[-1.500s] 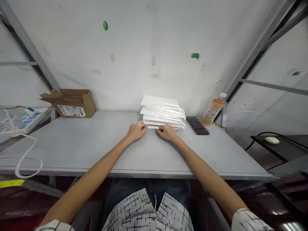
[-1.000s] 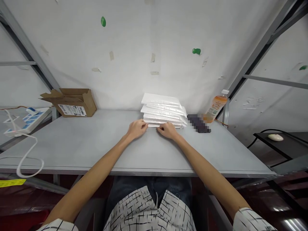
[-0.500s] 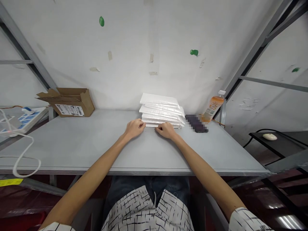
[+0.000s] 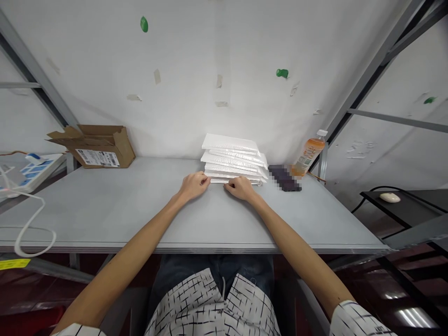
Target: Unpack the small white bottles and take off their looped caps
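Note:
A stack of white padded mailers lies on the grey table against the wall, its layers slightly uneven. My left hand rests on the table as a loose fist by the stack's front left corner. At the front edge of the stack, my right hand is also closed, knuckles close to the lowest mailers. Nothing shows sticking out of either fist. Whether the fingertips touch the mailers I cannot tell.
An open cardboard box with a label stands at the back left. Right of the stack are a dark blurred-out flat object and a bottle of orange drink. A white cable hangs over the left side.
The view has shifted very slightly. Both hands and the stack keep their places.

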The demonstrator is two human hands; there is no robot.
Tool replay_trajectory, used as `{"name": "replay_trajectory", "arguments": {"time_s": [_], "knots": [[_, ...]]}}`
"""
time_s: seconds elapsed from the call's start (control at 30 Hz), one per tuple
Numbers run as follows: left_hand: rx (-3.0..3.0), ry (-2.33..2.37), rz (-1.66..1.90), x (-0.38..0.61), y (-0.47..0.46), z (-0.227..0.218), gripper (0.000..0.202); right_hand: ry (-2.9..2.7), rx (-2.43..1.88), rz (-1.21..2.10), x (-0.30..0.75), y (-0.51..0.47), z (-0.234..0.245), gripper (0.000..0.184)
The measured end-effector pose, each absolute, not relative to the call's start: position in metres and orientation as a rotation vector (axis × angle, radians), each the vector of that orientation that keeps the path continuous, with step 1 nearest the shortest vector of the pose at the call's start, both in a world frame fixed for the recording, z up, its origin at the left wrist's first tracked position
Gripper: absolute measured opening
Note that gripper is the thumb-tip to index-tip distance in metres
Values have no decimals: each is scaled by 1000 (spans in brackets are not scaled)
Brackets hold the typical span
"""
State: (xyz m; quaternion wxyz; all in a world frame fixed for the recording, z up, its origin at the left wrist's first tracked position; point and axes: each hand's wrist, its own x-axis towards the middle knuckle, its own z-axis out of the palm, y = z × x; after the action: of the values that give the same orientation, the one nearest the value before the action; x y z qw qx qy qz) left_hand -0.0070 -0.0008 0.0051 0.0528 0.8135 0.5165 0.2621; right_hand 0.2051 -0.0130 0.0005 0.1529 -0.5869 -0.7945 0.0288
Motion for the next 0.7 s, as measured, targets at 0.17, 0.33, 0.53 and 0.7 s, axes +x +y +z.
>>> {"name": "replay_trajectory", "arguments": {"time_s": [0.17,0.33,0.53,0.7], "knots": [[2480,1587,771,-7,0,5,46,-2280,-1655,94,205,-13,0,36],[2464,1651,808,-8,-1,7,45,-2279,-1668,93,205,-13,1,36],[2456,1663,792,-8,-1,10,45,-2291,-1663,108,205,-14,2,35],[2462,1650,787,-8,-1,9,44,-2289,-1656,95,205,-15,3,36]]}}
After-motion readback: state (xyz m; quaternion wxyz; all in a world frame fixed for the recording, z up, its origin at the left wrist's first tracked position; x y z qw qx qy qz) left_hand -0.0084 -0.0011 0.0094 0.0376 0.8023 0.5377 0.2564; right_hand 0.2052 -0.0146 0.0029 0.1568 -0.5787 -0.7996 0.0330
